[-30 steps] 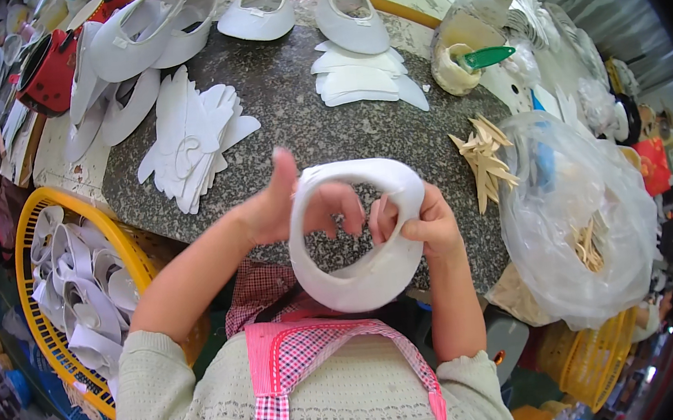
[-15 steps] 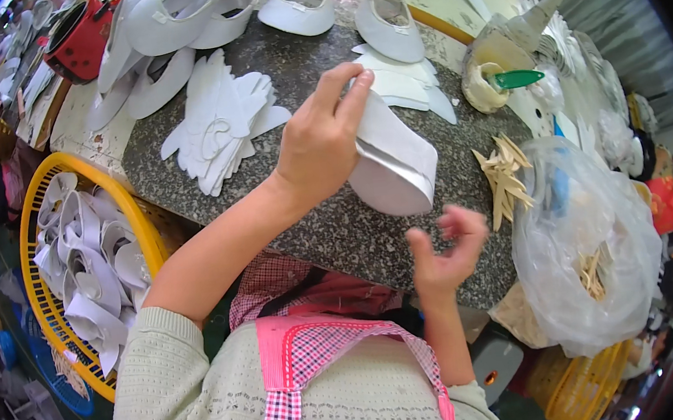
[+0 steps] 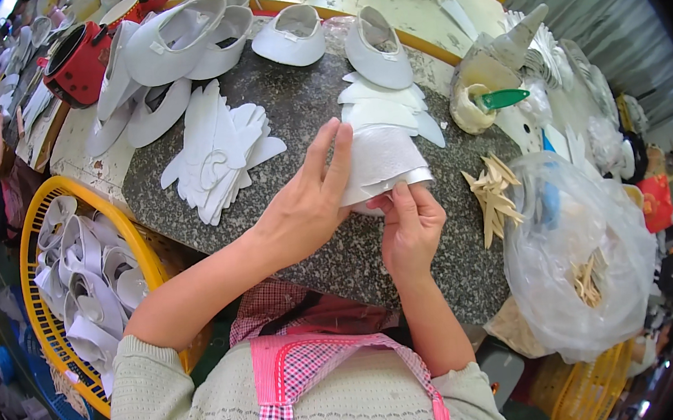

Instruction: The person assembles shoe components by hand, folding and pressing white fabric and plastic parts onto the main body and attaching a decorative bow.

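The white curved piece [image 3: 386,154] sits just right of the frame's centre, between the person's two hands and above the dark speckled bench [image 3: 475,277]. The left hand [image 3: 300,214] comes in from the lower left, its fore and middle fingers held straight along the piece's left side; its thumb is hidden, so one cannot tell whether that hand grips or merely steadies. The right hand [image 3: 413,233], lower and to the right, has thumb and forefinger pinched on the near edge, where layers appear to overlap. Working that edge well would seem to call for a light, even pinch, carried along in short stretches, with the left fingers backing the wall so that the curve neither buckles nor creases; keeping the layers flush and fingertips clean looks worth the care on so white a surface. The nearer stack of white pieces [image 3: 382,111] lies close above the piece, in the upper middle of the frame, so a little room between them would likely prevent snagging. A fan of white cut-outs [image 3: 220,152] lies left of centre, pale wooden slips [image 3: 493,193] lie right of centre, and a pale tub [image 3: 471,111] with a green handle [image 3: 505,99] stands at upper right.
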{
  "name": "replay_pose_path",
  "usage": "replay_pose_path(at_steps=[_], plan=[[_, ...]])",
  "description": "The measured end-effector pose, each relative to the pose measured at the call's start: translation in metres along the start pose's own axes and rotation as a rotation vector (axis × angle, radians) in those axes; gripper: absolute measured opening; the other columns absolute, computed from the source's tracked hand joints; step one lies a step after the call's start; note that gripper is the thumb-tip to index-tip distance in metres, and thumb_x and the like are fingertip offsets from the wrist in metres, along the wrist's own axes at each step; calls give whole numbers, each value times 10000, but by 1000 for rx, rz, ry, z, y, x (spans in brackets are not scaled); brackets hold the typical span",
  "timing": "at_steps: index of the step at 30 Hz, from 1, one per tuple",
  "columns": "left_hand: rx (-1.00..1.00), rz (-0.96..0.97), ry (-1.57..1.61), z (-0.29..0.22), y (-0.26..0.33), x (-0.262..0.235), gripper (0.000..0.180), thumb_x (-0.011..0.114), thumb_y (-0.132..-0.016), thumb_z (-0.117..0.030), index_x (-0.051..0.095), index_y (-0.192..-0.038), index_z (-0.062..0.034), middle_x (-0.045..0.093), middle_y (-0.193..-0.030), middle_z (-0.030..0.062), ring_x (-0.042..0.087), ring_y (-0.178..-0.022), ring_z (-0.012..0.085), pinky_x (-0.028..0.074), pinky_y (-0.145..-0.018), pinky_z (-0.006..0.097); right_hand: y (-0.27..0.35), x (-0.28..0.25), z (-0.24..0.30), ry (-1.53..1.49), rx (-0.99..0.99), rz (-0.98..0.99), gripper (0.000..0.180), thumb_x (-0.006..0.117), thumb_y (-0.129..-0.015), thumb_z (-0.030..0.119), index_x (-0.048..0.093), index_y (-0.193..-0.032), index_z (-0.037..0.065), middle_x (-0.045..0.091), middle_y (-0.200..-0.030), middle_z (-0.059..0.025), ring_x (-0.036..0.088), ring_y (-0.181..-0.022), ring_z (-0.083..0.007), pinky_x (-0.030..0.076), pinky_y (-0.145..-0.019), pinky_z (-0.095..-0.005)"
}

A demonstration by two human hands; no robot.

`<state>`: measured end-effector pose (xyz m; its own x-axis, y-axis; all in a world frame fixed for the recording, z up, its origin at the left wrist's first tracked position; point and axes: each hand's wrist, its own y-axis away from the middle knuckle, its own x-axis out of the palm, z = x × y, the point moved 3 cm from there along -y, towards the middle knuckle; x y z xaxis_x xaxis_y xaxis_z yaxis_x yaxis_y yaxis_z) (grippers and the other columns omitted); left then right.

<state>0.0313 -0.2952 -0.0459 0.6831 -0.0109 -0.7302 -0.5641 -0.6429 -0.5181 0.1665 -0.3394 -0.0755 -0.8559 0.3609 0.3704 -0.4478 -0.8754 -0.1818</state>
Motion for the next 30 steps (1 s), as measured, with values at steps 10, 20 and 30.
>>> replay_pose_path(at_steps=[10, 20, 30], plan=[[229, -403, -225, -33, -17, -43, 483, 769, -618, -433, 600, -952, -128, 485, -1005, 81, 426, -1005, 301, 369, -858, 386, -14, 4, 20, 228, -102, 88, 212, 493, -901, 41, 557, -1051, -95, 617, -933, -76, 573, -796, -96, 463, -677, -222], [332, -493, -401, -13, -22, -19, 165, 672, -714, -185, 550, -767, -87, 508, -877, 48, 494, -819, 237, 384, -672, 330, -21, 2, 24, 649, -256, 243, 169, 553, -846, 19, 607, -989, -54, 648, -844, -72, 596, -733, -99, 461, -677, -223], [-578, -348, 1101, 56, -25, -6, 132, 563, -870, -118, 563, -791, -13, 462, -1051, 37, 478, -811, 83, 411, -738, 227, -16, -21, 20, 133, -132, 197, 117, 558, -812, 20, 581, -887, -67, 613, -849, -81, 568, -776, -138, 445, -733, -272]])
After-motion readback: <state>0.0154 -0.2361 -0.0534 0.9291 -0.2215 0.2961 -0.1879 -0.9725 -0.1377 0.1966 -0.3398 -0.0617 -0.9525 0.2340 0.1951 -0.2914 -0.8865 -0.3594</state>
